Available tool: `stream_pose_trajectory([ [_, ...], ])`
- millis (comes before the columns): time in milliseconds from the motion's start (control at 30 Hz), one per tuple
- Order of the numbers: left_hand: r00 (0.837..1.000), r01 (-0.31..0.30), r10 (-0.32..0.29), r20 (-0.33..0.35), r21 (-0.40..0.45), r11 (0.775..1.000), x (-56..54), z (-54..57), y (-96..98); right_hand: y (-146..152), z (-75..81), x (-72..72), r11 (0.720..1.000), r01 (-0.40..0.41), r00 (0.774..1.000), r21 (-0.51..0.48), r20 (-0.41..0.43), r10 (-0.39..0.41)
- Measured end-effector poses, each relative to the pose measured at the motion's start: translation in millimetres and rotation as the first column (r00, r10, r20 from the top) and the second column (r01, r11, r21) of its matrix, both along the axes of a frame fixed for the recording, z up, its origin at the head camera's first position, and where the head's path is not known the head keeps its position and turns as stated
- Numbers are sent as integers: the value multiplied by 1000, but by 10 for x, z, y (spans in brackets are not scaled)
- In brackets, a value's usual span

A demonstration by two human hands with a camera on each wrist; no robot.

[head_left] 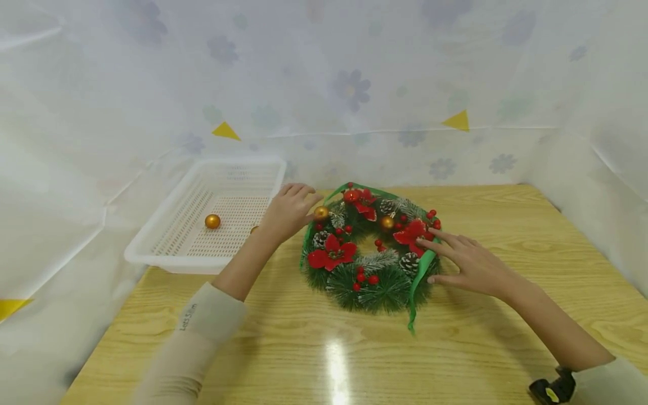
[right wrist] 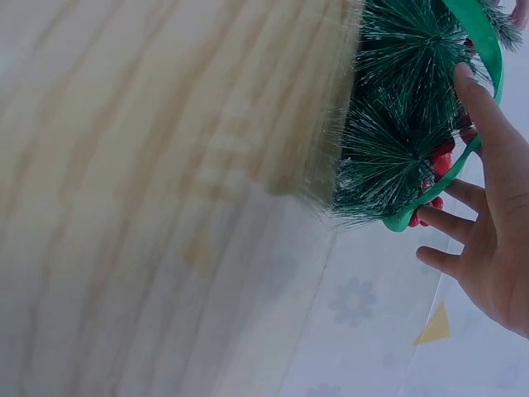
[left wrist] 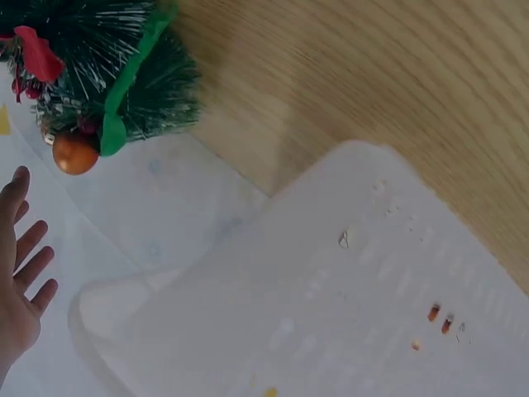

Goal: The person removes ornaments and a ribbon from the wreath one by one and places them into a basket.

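Note:
A green wreath (head_left: 387, 289) lies on the table, trimmed with red flowers (head_left: 332, 253), pinecones, red berries and gold balls. Green ribbon (head_left: 424, 264) runs along its outer edge, one end trailing at the front right. By the wreath's upper left, my left hand (head_left: 288, 211) has its fingers extended beside a gold ball (head_left: 321, 212); the left wrist view shows a gap between the fingers and that gold ball (left wrist: 75, 154). At the wreath's right side, my right hand (head_left: 473, 261) spreads its fingers by the ribbon (right wrist: 483, 41). Whether its fingertips touch the ribbon I cannot tell.
Left of the wreath stands a white plastic basket (head_left: 152, 242) with a loose gold ball (head_left: 212, 221) inside and another partly hidden behind my left forearm. Patterned white sheeting (head_left: 324, 84) encloses the wooden table (head_left: 283, 349) at the back and sides.

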State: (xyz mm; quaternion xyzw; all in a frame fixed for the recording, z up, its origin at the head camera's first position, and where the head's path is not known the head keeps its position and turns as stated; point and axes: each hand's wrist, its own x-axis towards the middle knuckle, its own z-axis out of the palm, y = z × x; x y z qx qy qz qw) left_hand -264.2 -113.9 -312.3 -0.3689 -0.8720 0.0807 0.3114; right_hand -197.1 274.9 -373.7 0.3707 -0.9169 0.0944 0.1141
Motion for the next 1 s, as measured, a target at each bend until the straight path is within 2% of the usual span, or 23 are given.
stream_pose_trajectory([
  [233,989,-110,119,83,-110,988,-23,-153,204,-15,-37,13,1000,-9,1000,4,12,9],
  [333,987,-138,148,69,-137,981,-39,-208,227,-22,-51,18,1000,-2,1000,5,24,2],
  [600,988,-133,139,59,-102,986,-65,-299,211,-25,-51,13,1000,3,999,9,39,-3],
  [800,987,-144,151,60,-99,985,-101,-326,216,-33,-30,0,1000,0,999,23,40,-1],
  [1000,990,-118,118,71,-2,993,-139,-335,243,-31,-13,-6,1000,0,999,17,48,-1],
])
